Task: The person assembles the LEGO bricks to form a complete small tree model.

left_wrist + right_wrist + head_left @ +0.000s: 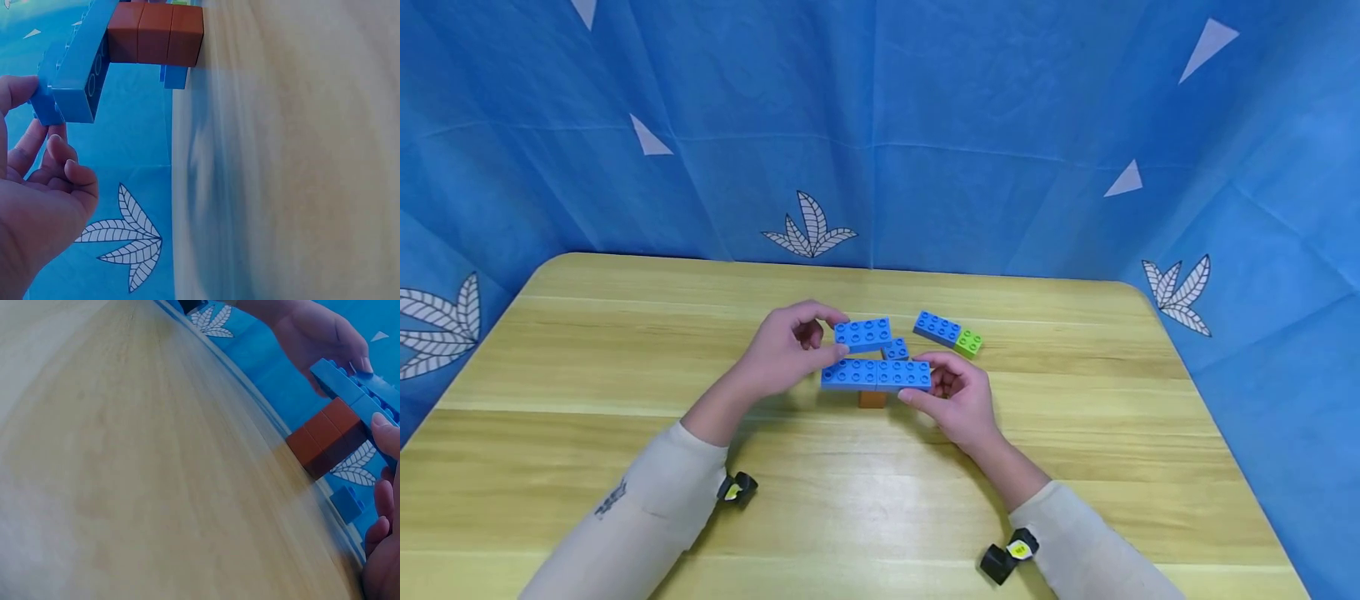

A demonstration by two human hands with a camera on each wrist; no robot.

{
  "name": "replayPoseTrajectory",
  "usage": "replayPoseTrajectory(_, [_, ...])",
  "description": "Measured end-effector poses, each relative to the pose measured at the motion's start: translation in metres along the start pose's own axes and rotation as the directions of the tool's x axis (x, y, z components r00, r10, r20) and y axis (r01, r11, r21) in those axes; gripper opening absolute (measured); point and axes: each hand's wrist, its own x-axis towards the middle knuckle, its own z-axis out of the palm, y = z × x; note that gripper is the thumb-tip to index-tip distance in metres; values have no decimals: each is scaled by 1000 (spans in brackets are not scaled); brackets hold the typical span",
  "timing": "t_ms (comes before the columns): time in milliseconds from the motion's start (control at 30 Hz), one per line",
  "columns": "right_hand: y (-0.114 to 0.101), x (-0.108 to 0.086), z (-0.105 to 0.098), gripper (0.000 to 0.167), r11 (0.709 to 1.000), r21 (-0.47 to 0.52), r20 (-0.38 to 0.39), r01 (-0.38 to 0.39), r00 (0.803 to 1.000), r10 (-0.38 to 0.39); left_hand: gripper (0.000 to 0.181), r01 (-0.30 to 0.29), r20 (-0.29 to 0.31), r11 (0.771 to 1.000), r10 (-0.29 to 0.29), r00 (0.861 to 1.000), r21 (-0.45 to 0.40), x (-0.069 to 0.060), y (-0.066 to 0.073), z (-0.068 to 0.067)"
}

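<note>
A blue building brick (862, 335) is pinched between the thumb and fingers of my left hand (782, 348). It sits just behind and above a row of two blue bricks (850, 375); whether it touches them I cannot tell. That row lies across the top of a stack of three brown bricks (155, 34), which stands on the table. My right hand (958, 400) grips the right end of the row, thumb in front and fingers behind. In the right wrist view, the right thumb (386, 434) presses the row's near side.
Another blue brick (896, 349) lies low behind the row. Farther back right, a blue brick (937, 328) lies end to end with a green one (969, 343). A wooden table (850, 500) carries everything, with a blue patterned cloth (962, 208) hanging behind it.
</note>
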Motion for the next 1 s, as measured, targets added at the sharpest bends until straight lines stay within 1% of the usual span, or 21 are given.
replayPoseTrajectory(100, [0, 1, 0, 40, 1000, -4, 2, 5, 1000, -5, 26, -18, 5, 1000, 18, 1000, -13, -4, 0, 1])
replayPoseTrajectory(167, [-1, 1, 0, 41, 1000, -8, 2, 8, 1000, -8, 26, -40, 15, 999, 40, 999, -11, -7, -1, 1])
replayPoseTrajectory(333, [-2, 2, 0, 41, 1000, -11, -5, 1, 1000, -1, 28, -81, 37, 996, 80, 996, 35, -12, -2, 3])
replayPoseTrajectory(500, [-2, 1, 0, 41, 1000, -11, -7, -1, 1000, 0, 28, -105, 53, 994, 103, 993, 37, -15, -5, 4])
replayPoseTrajectory(700, [-2, 0, 0, 40, 1000, -8, -4, -7, 1000, 7, 31, -185, 62, 983, 185, 981, -2, -16, -5, 6])
replayPoseTrajectory(800, [-2, 0, 0, 40, 1000, -12, -7, -12, 1000, 12, 31, -214, 62, 977, 214, 975, -7, -16, -5, 7])
replayPoseTrajectory(867, [-2, 0, 0, 40, 1000, -18, -9, -14, 1000, 14, 30, -220, 59, 975, 220, 974, 2, -17, -5, 9])
replayPoseTrajectory(1000, [-4, 1, 1, 41, 999, -30, -6, -14, 1000, 13, 29, -214, 52, 976, 212, 976, 35, -17, -5, 11])
